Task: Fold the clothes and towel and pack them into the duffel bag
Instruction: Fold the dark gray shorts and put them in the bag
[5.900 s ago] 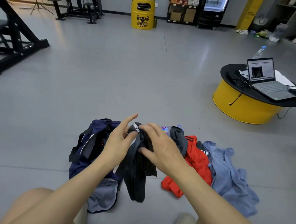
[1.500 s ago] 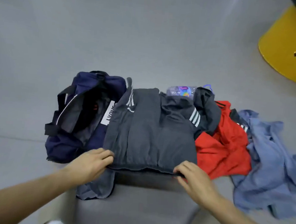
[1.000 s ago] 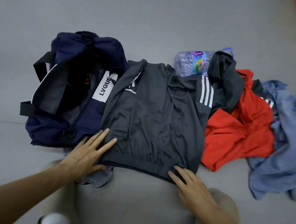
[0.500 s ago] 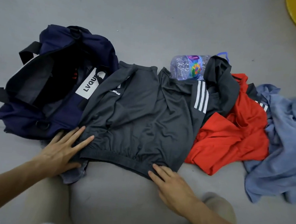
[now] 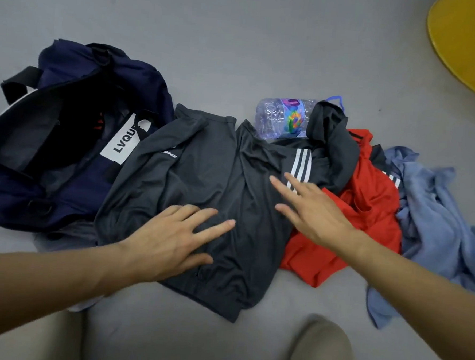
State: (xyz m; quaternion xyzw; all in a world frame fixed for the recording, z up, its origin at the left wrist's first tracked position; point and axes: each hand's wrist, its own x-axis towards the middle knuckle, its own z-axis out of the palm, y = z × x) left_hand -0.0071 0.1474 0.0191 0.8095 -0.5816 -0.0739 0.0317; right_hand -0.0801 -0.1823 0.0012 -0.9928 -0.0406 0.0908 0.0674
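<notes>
A dark grey sports shirt (image 5: 202, 183) with white stripes lies spread flat on the floor in front of me. My left hand (image 5: 171, 239) rests flat on its lower middle, fingers straight. My right hand (image 5: 309, 209) lies with spread fingers over its right side, near the stripes. The navy duffel bag (image 5: 67, 130) sits unzipped at the left, its edge under the shirt's sleeve. A red shirt (image 5: 365, 215) lies crumpled to the right. Beyond it is a light blue garment or towel (image 5: 434, 219).
A clear plastic bottle (image 5: 284, 118) with a colourful label lies behind the grey shirt. A yellow round table base (image 5: 469, 46) stands at the upper right. My knees show at the bottom edge. Grey floor stretches behind the pile.
Both hands have left the shirt's bottom hem and slid up onto its body, the right one farther up toward the stripes. The shirt stays flat.
</notes>
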